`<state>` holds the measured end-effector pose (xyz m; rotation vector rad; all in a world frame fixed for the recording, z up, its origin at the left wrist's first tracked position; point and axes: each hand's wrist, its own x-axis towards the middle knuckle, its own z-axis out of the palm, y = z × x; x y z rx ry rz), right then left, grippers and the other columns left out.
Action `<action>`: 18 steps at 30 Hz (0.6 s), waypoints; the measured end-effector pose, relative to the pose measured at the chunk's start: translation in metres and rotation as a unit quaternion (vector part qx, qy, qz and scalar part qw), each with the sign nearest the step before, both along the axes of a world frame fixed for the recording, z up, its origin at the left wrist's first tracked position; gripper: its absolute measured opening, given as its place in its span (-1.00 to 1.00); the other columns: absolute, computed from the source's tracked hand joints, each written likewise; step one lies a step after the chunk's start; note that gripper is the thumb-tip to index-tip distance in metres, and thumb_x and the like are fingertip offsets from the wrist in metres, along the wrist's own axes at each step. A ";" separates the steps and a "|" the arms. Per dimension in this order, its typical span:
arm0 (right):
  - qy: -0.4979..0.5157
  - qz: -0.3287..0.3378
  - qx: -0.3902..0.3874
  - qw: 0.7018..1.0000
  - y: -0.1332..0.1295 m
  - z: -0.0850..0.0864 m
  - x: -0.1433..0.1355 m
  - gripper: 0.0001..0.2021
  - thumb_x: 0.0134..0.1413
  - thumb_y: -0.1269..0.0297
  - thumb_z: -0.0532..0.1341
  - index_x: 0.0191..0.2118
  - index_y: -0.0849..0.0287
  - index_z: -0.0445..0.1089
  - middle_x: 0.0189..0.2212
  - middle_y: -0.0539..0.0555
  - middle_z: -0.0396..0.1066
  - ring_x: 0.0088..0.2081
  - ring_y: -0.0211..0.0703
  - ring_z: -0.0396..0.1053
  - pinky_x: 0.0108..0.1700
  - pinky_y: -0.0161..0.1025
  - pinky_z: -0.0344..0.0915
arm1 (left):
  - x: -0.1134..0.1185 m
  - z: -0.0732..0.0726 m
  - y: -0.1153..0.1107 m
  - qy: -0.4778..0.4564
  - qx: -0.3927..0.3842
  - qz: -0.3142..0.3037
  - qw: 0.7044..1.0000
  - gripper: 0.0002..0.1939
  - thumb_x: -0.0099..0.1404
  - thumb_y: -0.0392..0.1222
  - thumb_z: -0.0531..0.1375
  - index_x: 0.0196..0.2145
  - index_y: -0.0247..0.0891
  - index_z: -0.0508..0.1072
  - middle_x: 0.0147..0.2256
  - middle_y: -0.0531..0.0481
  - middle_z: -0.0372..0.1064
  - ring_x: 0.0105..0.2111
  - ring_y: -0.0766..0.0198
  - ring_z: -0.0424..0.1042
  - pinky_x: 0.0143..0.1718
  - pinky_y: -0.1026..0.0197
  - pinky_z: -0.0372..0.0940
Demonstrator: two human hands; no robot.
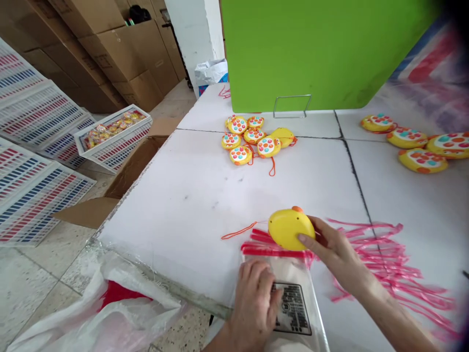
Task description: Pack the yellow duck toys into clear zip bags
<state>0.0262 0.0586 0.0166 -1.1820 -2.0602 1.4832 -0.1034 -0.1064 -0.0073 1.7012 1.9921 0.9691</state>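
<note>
My right hand [335, 247] holds a yellow oval toy [289, 230] by its right end, its plain side facing up and an orange cord trailing left. The toy is just above the pink upper edge of a stack of clear plastic bags [304, 293] with a black printed label. My left hand [254, 298] rests on these bags, fingers bent and pressed on the plastic; whether it grips them is unclear. Pink ribbons [392, 259] lie spread beside my right forearm.
Several yellow toys with coloured buttons [238, 124] lie farther back, and more [423, 160] at the right. A green board [315, 54] stands behind. Left of the white table [157, 205] are an open carton [128, 181], plastic baskets [44, 186] and stacked boxes [120, 54].
</note>
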 end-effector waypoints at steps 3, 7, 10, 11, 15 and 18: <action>-0.039 0.011 0.036 0.999 0.021 -0.010 0.002 -0.58 0.10 -0.03 0.11 -0.04 0.18 0.27 -0.28 0.11 0.47 -0.29 -0.05 0.44 -0.29 -0.18 0.42 | 0.009 -0.007 0.000 0.085 -0.057 -0.017 0.995 -0.69 0.26 -0.29 0.12 -0.02 -0.36 0.30 0.01 -0.26 0.27 -0.03 -0.06 0.26 -0.01 -0.15 0.25; -0.122 -0.073 0.104 0.984 0.041 -0.011 0.019 -0.50 0.03 -0.07 0.13 -0.02 0.20 0.26 -0.44 0.09 0.41 -0.46 -0.02 0.37 -0.38 -0.03 0.38 | 0.011 -0.017 0.006 0.133 -0.086 -0.021 0.987 -0.63 0.27 -0.35 0.11 0.04 -0.35 0.26 -0.05 -0.19 0.33 -0.11 0.03 0.30 -0.07 -0.06 0.30; -0.057 -0.126 0.035 0.990 0.039 0.004 0.025 -0.49 0.05 -0.10 0.14 0.05 0.10 0.21 -0.25 0.11 0.41 -0.30 -0.03 0.42 -0.27 -0.06 0.45 | 0.011 -0.025 0.009 0.144 -0.094 -0.025 0.985 -0.74 0.26 -0.40 0.11 -0.08 -0.31 0.33 -0.19 -0.10 0.37 -0.23 0.08 0.32 -0.18 -0.01 0.32; -0.013 -0.127 -0.025 0.992 0.034 0.009 0.024 -0.51 0.06 -0.09 0.16 0.03 0.08 0.23 -0.19 0.10 0.40 -0.23 -0.04 0.42 -0.23 -0.10 0.47 | 0.010 -0.027 0.010 0.145 -0.097 -0.030 0.984 -0.82 0.25 -0.41 0.11 -0.18 -0.29 0.36 -0.25 -0.07 0.36 -0.27 0.10 0.31 -0.22 0.00 0.31; 0.036 -0.063 -0.179 0.981 0.013 0.005 0.020 -0.55 0.07 -0.07 0.18 -0.03 0.14 0.27 -0.22 0.10 0.41 -0.19 -0.04 0.42 -0.22 -0.14 0.50 | 0.010 -0.025 0.014 0.127 -0.085 -0.034 0.988 -0.90 0.25 -0.42 0.09 -0.37 -0.28 0.33 -0.30 -0.04 0.34 -0.29 0.12 0.28 -0.22 0.00 0.27; -0.041 -0.082 -0.099 0.991 0.017 -0.010 0.023 -0.47 0.04 -0.13 0.18 -0.01 0.18 0.24 -0.37 0.06 0.38 -0.29 -0.01 0.44 -0.26 -0.08 0.49 | 0.008 -0.019 0.015 0.081 -0.086 -0.032 0.992 -0.91 0.27 -0.40 0.07 -0.32 -0.27 0.32 -0.28 -0.04 0.35 -0.27 0.12 0.28 -0.20 -0.01 0.27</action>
